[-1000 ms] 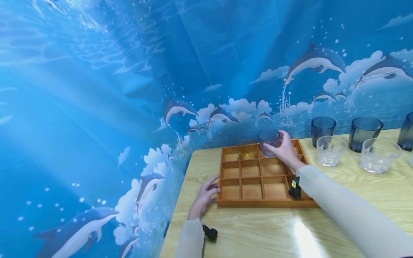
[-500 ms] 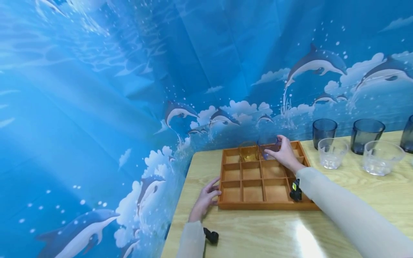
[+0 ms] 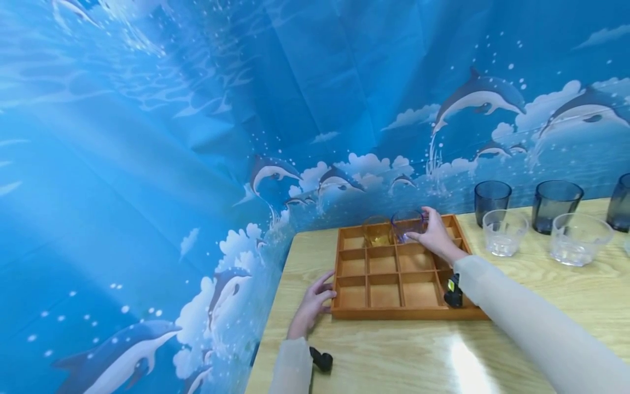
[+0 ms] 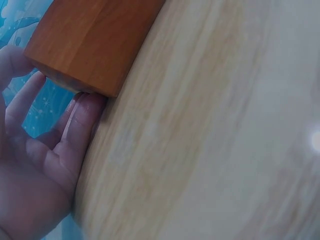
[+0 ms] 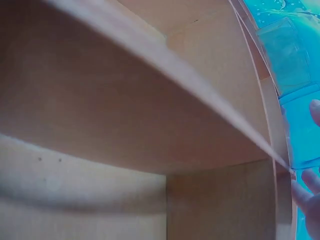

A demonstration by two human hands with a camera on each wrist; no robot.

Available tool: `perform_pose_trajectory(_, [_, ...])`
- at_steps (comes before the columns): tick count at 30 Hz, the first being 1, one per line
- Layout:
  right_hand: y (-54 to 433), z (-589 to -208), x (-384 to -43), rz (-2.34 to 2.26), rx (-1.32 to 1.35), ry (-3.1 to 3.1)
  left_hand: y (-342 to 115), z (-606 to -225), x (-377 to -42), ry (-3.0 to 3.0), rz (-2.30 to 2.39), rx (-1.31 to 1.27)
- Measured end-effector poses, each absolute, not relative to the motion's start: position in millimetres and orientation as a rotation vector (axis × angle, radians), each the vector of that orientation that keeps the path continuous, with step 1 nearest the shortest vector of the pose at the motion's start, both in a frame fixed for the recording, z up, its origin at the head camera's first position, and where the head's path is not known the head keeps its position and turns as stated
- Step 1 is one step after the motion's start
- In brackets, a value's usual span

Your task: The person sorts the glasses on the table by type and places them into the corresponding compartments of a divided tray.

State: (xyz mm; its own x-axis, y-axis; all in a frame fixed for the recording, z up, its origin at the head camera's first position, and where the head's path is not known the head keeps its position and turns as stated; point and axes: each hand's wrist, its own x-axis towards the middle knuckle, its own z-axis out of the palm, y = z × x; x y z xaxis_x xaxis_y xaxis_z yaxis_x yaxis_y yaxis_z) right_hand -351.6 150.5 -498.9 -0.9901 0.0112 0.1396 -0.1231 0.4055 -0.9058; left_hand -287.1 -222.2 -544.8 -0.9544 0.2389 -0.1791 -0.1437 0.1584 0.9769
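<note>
A shallow wooden tray [image 3: 408,313] split into square compartments lies on the table. My right hand [image 3: 438,238] holds a clear blue-violet glass [image 3: 401,227] at the third compartment of the back row, thumb on the near side and fingers round its right side. In the right wrist view the glass [image 5: 302,130] stands at the edge, with my fingertips [image 5: 305,187] beside it. A yellow glass [image 3: 378,232] sits in the compartment to its left. My left hand [image 3: 310,303] rests against the tray's left side, fingers spread; the left wrist view shows them at its corner [image 4: 95,65].
Right of the tray stand dark grey glasses [image 3: 493,202] in a back row, with clear glasses [image 3: 505,234] in front of them. A blue dolphin-print sheet [image 3: 344,109] hangs behind and left of the table [image 3: 384,355].
My right hand has lowered the blue-violet glass into the back row, and its thumb has shifted slightly right on it. The left hand has stayed at the tray's side.
</note>
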Motion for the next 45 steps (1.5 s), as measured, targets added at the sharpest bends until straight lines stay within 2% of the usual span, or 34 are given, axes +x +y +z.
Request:
perform_pose_trajectory(15, [161, -495, -343, 1.577, 0.094, -2.59, -221, -547, -289, 2.152, 1.848, 0.109])
perform_pose_trajectory(23, [159, -481, -337, 1.592, 0.092, -2.579, -220, -529, -281, 2.121, 1.849, 0.134])
perform_pose_trajectory(39, [164, -463, -308, 1.634, 0.048, -2.53, -219, -523, -275, 2.12, 1.837, 0.117])
perform_pose_trajectory(45, [170, -459, -297, 1.643, 0.099, -2.514, -221, -532, -280, 2.106, 1.872, 0.138])
